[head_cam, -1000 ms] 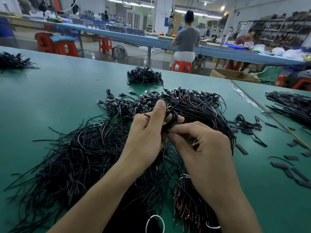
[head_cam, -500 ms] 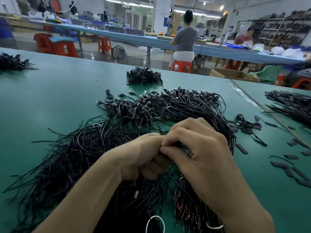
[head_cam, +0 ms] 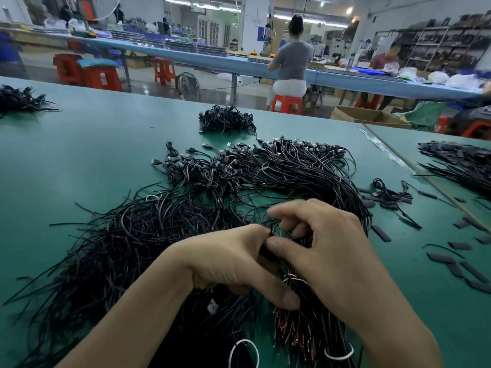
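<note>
A big heap of thin black cables [head_cam: 164,235] with plug ends covers the middle of the green table [head_cam: 79,160]. Both hands meet low over its near part. My left hand [head_cam: 228,261] is curled, fingers closed around a small coiled black cable [head_cam: 267,252] that is mostly hidden. My right hand [head_cam: 326,256] pinches the same cable with its thumb against the left fingers, the other fingers raised and blurred above it. Bare copper-red wire ends [head_cam: 292,330] stick out below my right hand.
A small bundle of wound cables [head_cam: 225,120] lies further back, another pile [head_cam: 18,99] at the far left, and flat black sleeves [head_cam: 457,264] and cables [head_cam: 462,166] at the right. White tie loops [head_cam: 244,351] lie at the near edge. People sit at a blue bench behind.
The hands have dropped from chest height down onto the heap. The coiled cable, plainly seen a second ago, is now mostly hidden inside my left hand; my right fingers have lifted.
</note>
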`<state>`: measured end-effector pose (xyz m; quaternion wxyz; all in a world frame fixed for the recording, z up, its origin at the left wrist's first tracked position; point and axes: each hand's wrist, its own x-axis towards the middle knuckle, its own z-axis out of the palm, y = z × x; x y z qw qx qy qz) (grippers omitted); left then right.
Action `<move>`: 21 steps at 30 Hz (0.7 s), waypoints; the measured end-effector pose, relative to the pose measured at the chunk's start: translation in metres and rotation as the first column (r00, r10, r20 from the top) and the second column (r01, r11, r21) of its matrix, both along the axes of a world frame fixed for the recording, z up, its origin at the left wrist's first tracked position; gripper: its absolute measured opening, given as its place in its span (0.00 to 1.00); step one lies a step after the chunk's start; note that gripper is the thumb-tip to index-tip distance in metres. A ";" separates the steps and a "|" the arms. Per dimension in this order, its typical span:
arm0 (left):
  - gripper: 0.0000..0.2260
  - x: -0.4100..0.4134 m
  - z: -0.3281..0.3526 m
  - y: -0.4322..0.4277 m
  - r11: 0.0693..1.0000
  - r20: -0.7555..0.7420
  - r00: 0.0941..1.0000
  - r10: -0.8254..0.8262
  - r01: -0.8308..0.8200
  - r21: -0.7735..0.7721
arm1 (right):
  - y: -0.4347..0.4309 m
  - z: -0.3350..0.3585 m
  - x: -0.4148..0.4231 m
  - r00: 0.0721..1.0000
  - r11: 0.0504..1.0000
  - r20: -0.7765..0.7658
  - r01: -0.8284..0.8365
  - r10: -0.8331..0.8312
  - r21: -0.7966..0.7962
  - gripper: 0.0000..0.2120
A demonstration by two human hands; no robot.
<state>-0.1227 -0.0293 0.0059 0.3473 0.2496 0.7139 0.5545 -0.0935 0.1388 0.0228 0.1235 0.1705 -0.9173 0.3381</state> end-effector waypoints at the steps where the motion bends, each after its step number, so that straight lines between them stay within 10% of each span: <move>1: 0.11 0.001 0.000 0.001 0.999 -0.029 1.000 0.011 -0.012 -0.031 | 0.000 -0.001 0.000 1.000 1.000 0.013 0.000 0.000 0.010 0.10; 12: 0.05 -0.002 -0.001 0.015 0.941 0.008 0.941 0.338 -0.338 0.011 | -0.001 -0.008 -0.006 0.978 0.985 -0.190 0.111 -0.085 0.130 0.02; 17: 0.07 -0.001 0.001 0.022 0.819 0.303 0.893 0.332 -0.432 0.377 | -0.001 -0.009 -0.009 0.927 0.978 -0.322 0.210 -0.191 0.023 0.03; 21: 0.03 0.000 0.003 0.018 0.822 0.157 0.931 0.331 -0.366 0.436 | 0.000 -0.006 -0.009 0.921 0.966 -0.322 0.163 -0.221 -0.199 0.02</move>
